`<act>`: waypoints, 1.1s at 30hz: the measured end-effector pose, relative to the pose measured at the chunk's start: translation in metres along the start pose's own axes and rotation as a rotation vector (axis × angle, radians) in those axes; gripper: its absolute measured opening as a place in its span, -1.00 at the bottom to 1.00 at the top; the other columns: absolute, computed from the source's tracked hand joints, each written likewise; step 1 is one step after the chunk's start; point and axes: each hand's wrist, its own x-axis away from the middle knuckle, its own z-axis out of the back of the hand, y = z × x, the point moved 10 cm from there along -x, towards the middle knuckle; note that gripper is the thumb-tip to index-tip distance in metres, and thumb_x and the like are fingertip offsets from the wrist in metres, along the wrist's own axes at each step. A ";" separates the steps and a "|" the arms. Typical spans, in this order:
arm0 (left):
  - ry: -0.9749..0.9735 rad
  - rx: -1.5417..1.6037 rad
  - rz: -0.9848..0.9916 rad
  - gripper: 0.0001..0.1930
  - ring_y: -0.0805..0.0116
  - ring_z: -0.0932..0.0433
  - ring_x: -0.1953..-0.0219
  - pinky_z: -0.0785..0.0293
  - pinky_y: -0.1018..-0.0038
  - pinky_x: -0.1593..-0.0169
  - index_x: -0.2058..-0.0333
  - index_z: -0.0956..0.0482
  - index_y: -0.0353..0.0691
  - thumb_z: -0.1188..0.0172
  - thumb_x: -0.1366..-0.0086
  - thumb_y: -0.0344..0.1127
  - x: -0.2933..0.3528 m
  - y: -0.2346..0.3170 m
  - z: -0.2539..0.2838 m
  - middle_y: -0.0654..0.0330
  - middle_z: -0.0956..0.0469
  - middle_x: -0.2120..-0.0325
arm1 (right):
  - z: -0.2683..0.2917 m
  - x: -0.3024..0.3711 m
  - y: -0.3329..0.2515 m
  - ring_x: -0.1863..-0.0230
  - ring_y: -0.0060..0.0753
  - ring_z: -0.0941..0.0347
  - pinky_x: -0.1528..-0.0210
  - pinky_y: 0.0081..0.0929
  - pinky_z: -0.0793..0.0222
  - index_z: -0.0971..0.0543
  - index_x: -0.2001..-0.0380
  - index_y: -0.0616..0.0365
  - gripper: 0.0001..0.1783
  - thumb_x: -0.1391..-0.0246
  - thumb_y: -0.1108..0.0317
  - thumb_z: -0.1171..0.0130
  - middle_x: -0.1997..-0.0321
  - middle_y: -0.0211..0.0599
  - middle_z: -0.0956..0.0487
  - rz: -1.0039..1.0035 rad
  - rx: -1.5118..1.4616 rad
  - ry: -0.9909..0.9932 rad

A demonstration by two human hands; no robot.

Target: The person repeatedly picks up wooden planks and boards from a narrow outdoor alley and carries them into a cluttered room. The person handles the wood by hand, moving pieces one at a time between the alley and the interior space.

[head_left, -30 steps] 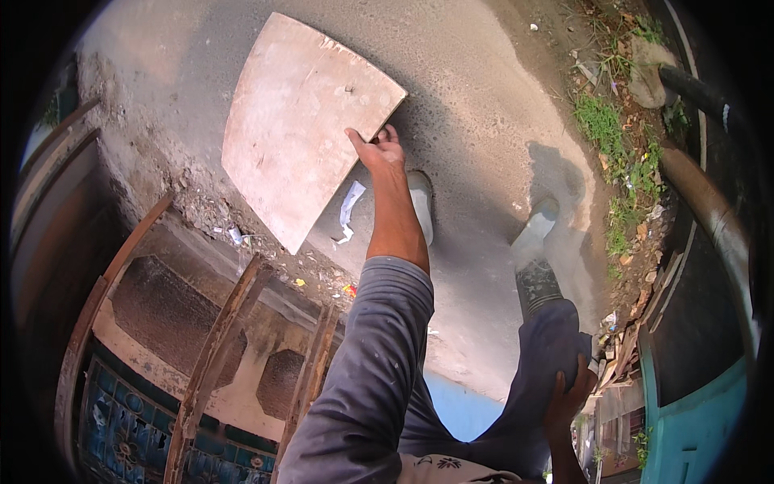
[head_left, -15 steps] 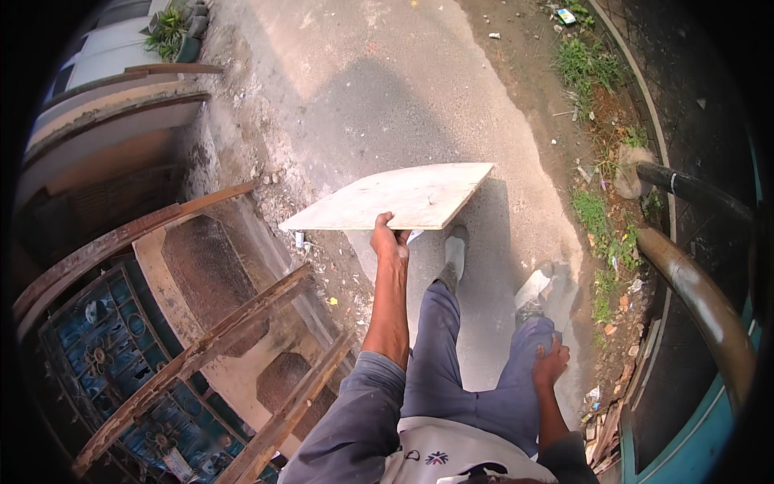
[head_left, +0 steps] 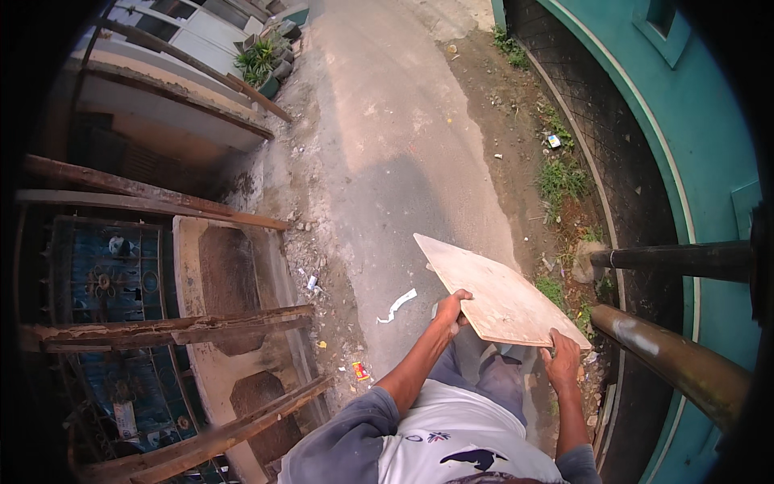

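Observation:
A flat, pale wooden board point(head_left: 504, 294) is held out in front of my body, tilted, with one corner pointing up the lane. My left hand point(head_left: 454, 313) grips its near left edge, thumb on the upper face and the other fingers beneath. At the near right edge my right hand point(head_left: 562, 356) is closed on the board too, its fingertips over the rim. The board covers part of my legs and feet.
A concrete lane point(head_left: 379, 105) runs ahead. On the left stand wooden beams point(head_left: 169, 329), a low wall point(head_left: 189, 266) and a metal grille point(head_left: 105, 282). To the right are pipes point(head_left: 669, 355), grass point(head_left: 562, 179) and a teal wall point(head_left: 717, 145). A white strip point(head_left: 397, 305) lies on the ground.
The board has moved right and turned. My right hand has come up from my thigh and taken hold of it. The view has tilted up, and a white strip now shows on the lane.

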 end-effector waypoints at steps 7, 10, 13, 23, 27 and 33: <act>-0.050 -0.166 -0.042 -0.55 0.22 -0.65 0.28 -0.69 0.32 0.26 0.06 -0.47 -0.38 -0.21 -0.07 -0.27 0.037 0.044 -0.061 0.02 -0.59 0.26 | 0.041 0.016 -0.011 0.09 0.01 -0.52 0.06 -0.14 -0.39 -0.61 0.19 0.22 -0.66 0.03 0.26 -0.23 0.18 -0.01 -0.61 0.395 0.147 0.244; -0.110 -0.128 -0.029 -0.68 0.14 -0.67 0.36 -0.69 0.21 0.27 0.21 -0.46 -0.40 -0.18 -0.11 -0.29 0.043 0.077 -0.079 -0.04 -0.58 0.33 | 0.023 -0.034 0.002 0.04 -0.09 -0.51 -0.09 -0.11 -0.39 -0.60 -0.01 0.07 -0.50 -0.08 0.03 -0.15 0.11 -0.04 -0.61 0.366 0.156 0.115; -0.220 -0.060 -0.028 -0.76 0.21 -0.63 0.46 -0.65 0.27 0.41 0.37 -0.41 -0.32 -0.17 -0.15 -0.24 0.005 0.104 -0.081 0.03 -0.55 0.41 | 0.025 -0.092 -0.015 0.09 0.06 -0.51 0.01 -0.10 -0.42 -0.65 0.06 0.01 -0.64 -0.05 0.29 -0.11 0.20 0.04 -0.61 0.320 0.275 0.022; -0.198 -0.023 -0.256 -0.51 0.30 -0.59 0.18 -0.58 0.41 0.18 0.02 -0.45 -0.29 -0.19 -0.22 -0.03 -0.047 0.339 0.036 0.14 -0.55 0.13 | 0.001 -0.345 -0.167 0.18 0.11 -0.58 0.08 -0.02 -0.45 -0.66 0.16 -0.01 -0.66 -0.08 0.14 -0.05 0.29 -0.05 -0.65 0.352 0.305 -0.081; -0.003 0.034 -0.430 -0.52 0.30 -0.59 0.21 -0.58 0.41 0.21 0.04 -0.45 -0.29 -0.19 -0.22 -0.02 -0.049 0.414 0.131 0.14 -0.56 0.15 | -0.019 -0.432 -0.219 0.07 0.10 -0.57 0.02 -0.01 -0.44 -0.65 0.12 0.05 -0.62 -0.12 0.13 0.00 0.19 0.01 -0.65 0.318 0.312 -0.150; 0.328 0.109 -0.496 -0.53 0.30 -0.59 0.25 -0.58 0.41 0.25 0.07 -0.46 -0.29 -0.20 -0.22 -0.01 -0.073 0.459 0.267 0.13 -0.56 0.18 | -0.046 -0.549 -0.281 0.06 0.19 -0.56 0.04 0.03 -0.47 -0.65 0.13 0.11 -0.59 -0.19 0.11 0.07 0.18 0.08 -0.64 0.438 0.486 -0.249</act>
